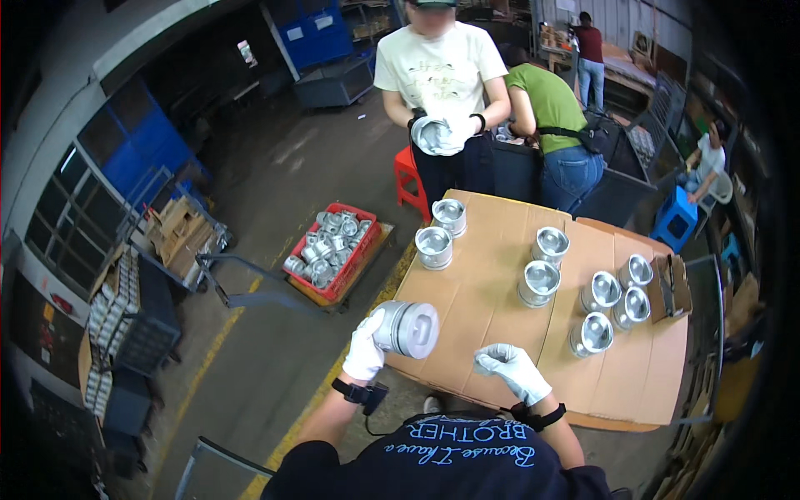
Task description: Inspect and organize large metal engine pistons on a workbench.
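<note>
My left hand (364, 350), in a white glove, is closed round a silver engine piston (406, 328). The piston lies on its side in the air, its round end face turned to the right, just off the table's left edge. My right hand (510, 371), gloved too, hovers above the cardboard near the table's front edge. Its fingers are pinched together; what is between them, if anything, is hidden. Two pistons (434, 247) stand at the far left of the cardboard-covered table (483, 308). Another pair of pistons (540, 282) stands mid-table, and several pistons (596, 333) are grouped at the right.
An open cardboard box (669, 287) sits at the table's right edge. Across the table a person (442, 83) in white gloves holds a piston (429, 135); another person (546, 104) bends over a dark bin. On the floor left, a red crate (333, 287) of pistons rests on a low trolley.
</note>
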`<act>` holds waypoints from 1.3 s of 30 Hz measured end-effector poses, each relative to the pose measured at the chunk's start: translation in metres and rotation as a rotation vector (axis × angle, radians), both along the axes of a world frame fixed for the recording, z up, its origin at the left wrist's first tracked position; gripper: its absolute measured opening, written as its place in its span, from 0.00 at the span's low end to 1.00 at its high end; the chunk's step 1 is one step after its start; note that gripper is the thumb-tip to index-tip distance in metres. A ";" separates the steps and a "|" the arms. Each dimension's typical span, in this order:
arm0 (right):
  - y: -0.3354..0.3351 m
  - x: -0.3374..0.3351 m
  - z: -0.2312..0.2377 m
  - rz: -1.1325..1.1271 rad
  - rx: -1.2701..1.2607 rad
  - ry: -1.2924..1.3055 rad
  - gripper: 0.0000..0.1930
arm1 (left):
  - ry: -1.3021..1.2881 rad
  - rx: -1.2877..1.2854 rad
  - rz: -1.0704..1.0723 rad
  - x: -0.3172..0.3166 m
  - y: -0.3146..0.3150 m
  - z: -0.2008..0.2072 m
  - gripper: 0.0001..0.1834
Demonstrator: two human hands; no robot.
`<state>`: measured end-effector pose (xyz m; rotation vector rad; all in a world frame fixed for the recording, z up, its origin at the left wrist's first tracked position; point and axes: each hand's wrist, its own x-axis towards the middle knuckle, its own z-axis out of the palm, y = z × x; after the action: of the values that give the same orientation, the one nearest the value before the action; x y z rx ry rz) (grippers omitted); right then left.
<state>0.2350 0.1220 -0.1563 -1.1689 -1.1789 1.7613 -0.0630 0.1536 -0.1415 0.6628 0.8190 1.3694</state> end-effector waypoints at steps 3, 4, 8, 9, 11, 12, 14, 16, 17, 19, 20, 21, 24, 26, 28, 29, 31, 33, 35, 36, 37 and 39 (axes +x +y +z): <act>-0.006 -0.008 0.018 0.026 -0.017 0.112 0.20 | -0.241 -0.072 0.035 0.037 -0.015 0.026 0.23; -0.008 -0.010 0.027 0.050 -0.035 0.179 0.24 | -0.338 -0.063 0.006 0.046 -0.020 0.029 0.24; -0.017 -0.005 0.043 0.111 0.047 0.425 0.27 | -0.198 0.053 0.036 0.082 -0.046 0.055 0.25; -0.018 -0.003 0.039 0.107 0.020 0.483 0.26 | -0.194 0.055 0.036 0.089 -0.051 0.059 0.25; -0.023 0.004 0.038 0.105 -0.009 0.544 0.26 | -0.198 0.063 0.057 0.100 -0.059 0.065 0.25; -0.027 0.010 0.040 0.099 -0.007 0.569 0.26 | -0.198 0.060 0.063 0.105 -0.063 0.066 0.25; -0.035 0.020 0.044 0.109 0.001 0.577 0.27 | -0.377 0.114 -0.093 0.112 -0.072 0.069 0.25; -0.044 0.029 0.050 0.124 -0.012 0.574 0.27 | -0.181 0.143 0.057 0.129 -0.082 0.076 0.25; -0.047 0.032 0.051 0.126 -0.018 0.570 0.28 | 0.016 0.166 0.191 0.137 -0.090 0.079 0.26; -0.052 0.035 0.047 0.167 0.028 0.515 0.30 | 0.057 0.263 0.185 0.155 -0.101 0.088 0.27; -0.054 0.035 0.044 0.193 0.077 0.458 0.33 | 0.091 0.226 0.316 0.169 -0.105 0.097 0.18; -0.056 0.034 0.041 0.207 0.074 0.461 0.33 | 0.124 0.187 0.443 0.180 -0.110 0.103 0.10; -0.065 0.024 0.042 0.200 0.258 0.392 0.43 | -0.033 0.133 0.450 0.194 -0.125 0.114 0.09; -0.069 0.023 0.059 0.201 0.382 0.294 0.43 | -0.022 0.174 0.501 0.201 -0.134 0.115 0.09; -0.072 0.024 0.060 0.194 0.508 0.194 0.42 | -0.014 0.214 0.545 0.203 -0.143 0.116 0.08; -0.072 0.024 0.050 0.229 0.510 0.206 0.40 | -0.032 0.217 0.508 0.201 -0.147 0.118 0.08; -0.069 0.028 0.046 0.283 0.521 0.217 0.37 | -0.056 0.233 0.489 0.192 -0.152 0.111 0.09; -0.066 0.034 0.052 0.289 0.195 0.546 0.29 | 0.020 0.550 0.285 0.170 -0.154 0.085 0.29; -0.054 0.035 0.058 0.260 0.163 0.471 0.22 | 0.091 0.462 0.279 0.154 -0.156 0.078 0.28; -0.045 0.032 0.058 0.274 0.143 0.444 0.21 | 0.162 0.370 0.263 0.149 -0.158 0.077 0.27; -0.038 0.035 0.058 0.283 0.118 0.431 0.21 | 0.162 0.367 0.255 0.153 -0.158 0.086 0.27; -0.035 0.031 0.070 0.275 0.070 0.389 0.20 | 0.585 0.178 0.202 0.156 -0.159 0.109 0.24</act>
<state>0.2659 0.0874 -0.0865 -0.6039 -1.1892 2.0187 0.0934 -0.0054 -0.0325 1.1761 1.2613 1.4588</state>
